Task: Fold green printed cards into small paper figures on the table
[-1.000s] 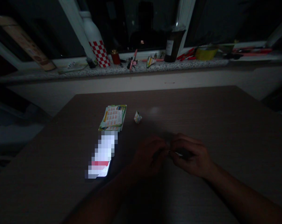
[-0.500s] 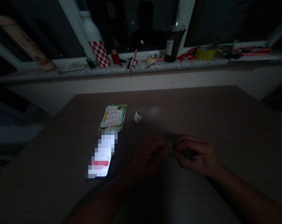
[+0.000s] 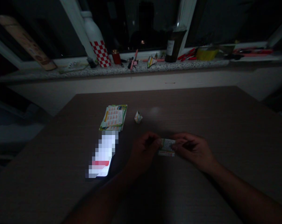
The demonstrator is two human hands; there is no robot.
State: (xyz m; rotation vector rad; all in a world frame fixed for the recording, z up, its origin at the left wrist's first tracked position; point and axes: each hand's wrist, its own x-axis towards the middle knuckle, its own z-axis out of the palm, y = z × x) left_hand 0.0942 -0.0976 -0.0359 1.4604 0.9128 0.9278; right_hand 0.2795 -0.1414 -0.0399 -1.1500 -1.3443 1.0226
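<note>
Between my two hands is a small piece of folded printed paper (image 3: 167, 146), its lettered face turned up. My left hand (image 3: 144, 149) pinches its left edge between thumb and fingers. The right edge is gripped by my right hand (image 3: 194, 149). Just beyond my left hand stands a small folded paper shape (image 3: 138, 117) with pointed corners. A stack of printed paper cards (image 3: 112, 116) lies farther left. Nearer me, a phone (image 3: 103, 155) with a bright, pixelated screen touches or nearly touches the stack. Dim light hides the fingertips in part.
Along the granite windowsill (image 3: 122, 70) stand a white bottle with red checks (image 3: 100, 46), a small red jar (image 3: 116, 57), a dark labelled container (image 3: 173, 46) and a yellow item (image 3: 206, 54). Another folded paper shape (image 3: 151, 61) sits there. The wooden table (image 3: 213, 109) meets the wall below.
The paper between my hands has tilted so that its printed face shows; before, it was a thin edge. My hands have turned slightly. The phone, stack and standing paper shape stay put.
</note>
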